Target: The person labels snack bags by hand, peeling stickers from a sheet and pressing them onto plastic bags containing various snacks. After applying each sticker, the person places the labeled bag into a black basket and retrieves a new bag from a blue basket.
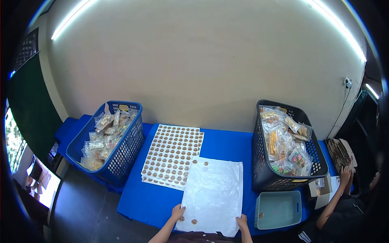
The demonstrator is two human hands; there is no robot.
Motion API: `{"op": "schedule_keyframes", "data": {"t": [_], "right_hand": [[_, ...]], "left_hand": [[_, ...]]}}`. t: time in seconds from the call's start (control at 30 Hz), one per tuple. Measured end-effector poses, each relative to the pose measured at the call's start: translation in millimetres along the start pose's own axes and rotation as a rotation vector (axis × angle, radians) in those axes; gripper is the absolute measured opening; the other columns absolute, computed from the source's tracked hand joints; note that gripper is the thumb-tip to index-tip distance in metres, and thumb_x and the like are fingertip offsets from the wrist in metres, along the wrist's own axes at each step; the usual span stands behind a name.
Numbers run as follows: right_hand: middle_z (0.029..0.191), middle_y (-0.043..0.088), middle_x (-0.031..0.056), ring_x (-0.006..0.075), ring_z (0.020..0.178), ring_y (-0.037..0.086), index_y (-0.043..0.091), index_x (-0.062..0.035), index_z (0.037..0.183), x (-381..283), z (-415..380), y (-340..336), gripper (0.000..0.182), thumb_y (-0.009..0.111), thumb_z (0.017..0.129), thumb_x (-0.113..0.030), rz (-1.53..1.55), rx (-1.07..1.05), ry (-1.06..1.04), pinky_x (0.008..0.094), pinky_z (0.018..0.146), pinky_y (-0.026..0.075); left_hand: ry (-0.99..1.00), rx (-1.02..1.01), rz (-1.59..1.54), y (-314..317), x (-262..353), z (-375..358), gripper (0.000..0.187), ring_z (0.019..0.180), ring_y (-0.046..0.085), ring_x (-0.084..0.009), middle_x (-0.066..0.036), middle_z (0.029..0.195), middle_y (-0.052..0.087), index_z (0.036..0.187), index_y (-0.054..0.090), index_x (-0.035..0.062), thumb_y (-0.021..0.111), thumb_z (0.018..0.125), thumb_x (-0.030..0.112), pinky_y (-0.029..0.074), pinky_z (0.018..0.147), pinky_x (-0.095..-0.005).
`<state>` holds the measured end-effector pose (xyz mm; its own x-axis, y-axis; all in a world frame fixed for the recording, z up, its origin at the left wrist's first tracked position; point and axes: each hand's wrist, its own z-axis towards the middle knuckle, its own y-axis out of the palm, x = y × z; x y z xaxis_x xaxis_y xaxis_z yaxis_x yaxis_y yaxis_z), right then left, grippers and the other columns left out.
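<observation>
A large white sheet (214, 190) with a few round brown stickers near its left corners lies over the blue table. My left hand (177, 212) grips its lower left edge, thumb on top. At the lower right edge, my right hand (242, 221) pinches the same sheet. Partly under it, to the upper left, are stacked sheets (172, 154) covered with rows of round brown stickers.
A blue basket (125, 150) of small packets stands left, a black basket (259, 162) of packets right. Below the latter sits a grey-green tray (279, 224) with one sticker. At far right a person (342, 210) reaches toward stacked cardboard (340, 152) beside an open box (323, 199).
</observation>
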<state>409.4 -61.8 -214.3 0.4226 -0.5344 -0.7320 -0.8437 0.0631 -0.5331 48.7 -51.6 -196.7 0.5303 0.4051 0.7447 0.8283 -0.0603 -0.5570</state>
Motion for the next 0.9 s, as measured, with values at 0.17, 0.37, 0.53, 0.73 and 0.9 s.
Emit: {"op": "schedule_keyframes", "data": {"t": [0.17, 0.37, 0.53, 0.73, 0.9], "right_hand": [[0.091, 0.058, 0.0138, 0.0223, 0.086, 0.055, 0.051, 0.005, 0.101, -13.7, -21.4, -2.4, 0.033, 0.047, 0.069, 0.0, 0.349, -0.071, -0.021, 0.0317, 0.075, 0.043], [0.091, 0.058, 0.0136, 0.0208, 0.084, 0.055, 0.051, 0.0049, 0.1, -17.6, -15.1, -8.7, 0.032, 0.043, 0.069, 0.002, 0.302, 0.015, -0.167, 0.0294, 0.074, 0.042], [0.089, 0.058, 0.0128, 0.0199, 0.082, 0.055, 0.051, 0.0053, 0.099, -43.9, -3.9, -22.6, 0.032, 0.041, 0.068, 0.003, 0.41, 0.1, -0.239, 0.0282, 0.073, 0.042], [0.089, 0.059, 0.016, 0.0225, 0.084, 0.056, 0.052, 0.0065, 0.096, -30.5, 20.8, -25.6, 0.03, 0.041, 0.068, 0.003, 0.379, 0.097, -0.214, 0.0303, 0.075, 0.041], [0.084, 0.059, 0.0144, 0.0233, 0.079, 0.057, 0.053, 0.006, 0.089, 10.1, 34.9, -6.1, 0.023, 0.044, 0.069, 0.0, 0.296, 0.212, -0.247, 0.0318, 0.072, 0.042]], "left_hand": [[-0.023, 0.147, -0.03, 25.4, -7.6, 3.3, 0.028, 0.084, 0.055, -0.0357, -0.024, 0.085, 0.056, 0.093, 0.047, -0.0031, 0.048, 0.082, 0.023, 0.043, 0.072, -0.0392], [-0.156, 0.034, -0.345, 16.8, 14.2, 13.2, 0.035, 0.087, 0.056, -0.0236, -0.02, 0.093, 0.056, 0.103, 0.046, -0.0053, 0.049, 0.083, 0.022, 0.044, 0.074, -0.032], [-0.277, 0.063, -0.743, 8.6, 31.0, 39.3, 0.046, 0.092, 0.053, -0.0213, -0.016, 0.101, 0.055, 0.114, 0.041, -0.0061, 0.055, 0.081, 0.023, 0.042, 0.079, -0.029], [-0.363, -0.081, -1.201, -5.6, 14.3, 92.6, 0.043, 0.104, 0.045, -0.0208, -0.011, 0.115, 0.044, 0.112, 0.043, 0.0007, 0.057, 0.079, 0.025, 0.04, 0.078, -0.032], [-0.606, -0.047, -1.547, -12.0, 18.9, 109.3, 0.03, 0.095, 0.048, -0.0191, -0.008, 0.102, 0.046, 0.096, 0.045, 0.0039, 0.06, 0.077, 0.023, 0.041, 0.065, -0.0279]]}}
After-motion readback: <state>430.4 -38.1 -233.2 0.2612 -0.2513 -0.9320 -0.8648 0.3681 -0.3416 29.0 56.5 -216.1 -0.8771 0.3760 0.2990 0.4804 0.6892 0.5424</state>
